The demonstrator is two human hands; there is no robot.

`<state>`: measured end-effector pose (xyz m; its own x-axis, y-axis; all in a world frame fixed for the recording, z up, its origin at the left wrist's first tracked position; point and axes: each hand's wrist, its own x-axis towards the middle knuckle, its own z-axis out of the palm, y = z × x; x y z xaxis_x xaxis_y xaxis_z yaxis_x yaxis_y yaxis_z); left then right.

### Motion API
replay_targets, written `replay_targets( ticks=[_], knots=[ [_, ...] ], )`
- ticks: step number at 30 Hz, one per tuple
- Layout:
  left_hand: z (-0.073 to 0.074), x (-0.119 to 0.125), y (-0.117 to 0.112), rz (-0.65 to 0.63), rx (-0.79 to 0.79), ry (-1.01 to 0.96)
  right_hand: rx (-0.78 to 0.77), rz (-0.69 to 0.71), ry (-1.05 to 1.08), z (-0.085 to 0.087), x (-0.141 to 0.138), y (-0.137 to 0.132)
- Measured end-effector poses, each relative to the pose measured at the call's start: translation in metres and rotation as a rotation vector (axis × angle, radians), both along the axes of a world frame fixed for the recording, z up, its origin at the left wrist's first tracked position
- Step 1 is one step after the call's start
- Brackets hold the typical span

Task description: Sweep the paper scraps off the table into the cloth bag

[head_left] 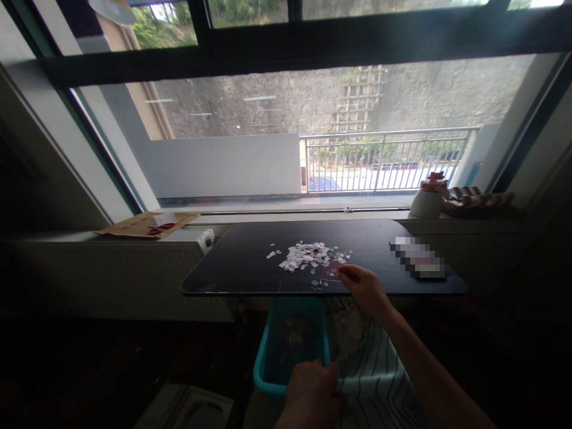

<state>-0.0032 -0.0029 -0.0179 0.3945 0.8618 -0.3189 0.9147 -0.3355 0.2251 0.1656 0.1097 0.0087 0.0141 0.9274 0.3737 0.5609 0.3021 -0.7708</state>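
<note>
A heap of small white paper scraps (pixel 308 255) lies near the front of a dark tabletop (pixel 250 262). My right hand (pixel 364 287) rests at the table's front edge just right of the heap, fingers curled against a small pinkish piece (pixel 329 273). Below the table, my left hand (pixel 310 393) is closed on the near rim of a teal plastic bin (pixel 268 363) held under the table's edge. Pale scraps show dimly inside the bin.
A blurred flat object (pixel 419 257) lies on the table's right side. On the windowsill stand a white pot (pixel 428 201) with a red top, a wicker basket (pixel 469 199) and cardboard (pixel 145 224) with red scissors. Striped fabric (pixel 375 363) covers my lap.
</note>
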Motion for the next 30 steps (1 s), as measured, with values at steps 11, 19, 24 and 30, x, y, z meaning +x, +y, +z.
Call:
replay_targets(
  ticks=[11,19,24,30],
  knots=[
    [0.001,0.000,-0.001,-0.008,0.005,-0.016,0.012,0.081,0.038,-0.008,-0.011,0.002],
    [0.000,0.001,0.000,-0.011,-0.016,-0.012,-0.010,0.154,0.054,-0.011,-0.016,0.000],
    [0.000,0.000,-0.001,-0.011,-0.026,-0.004,-0.013,0.182,0.044,-0.009,-0.024,-0.001],
    [-0.001,0.000,-0.002,-0.015,-0.019,0.004,0.004,0.115,0.031,-0.007,-0.008,-0.006]
  ],
)
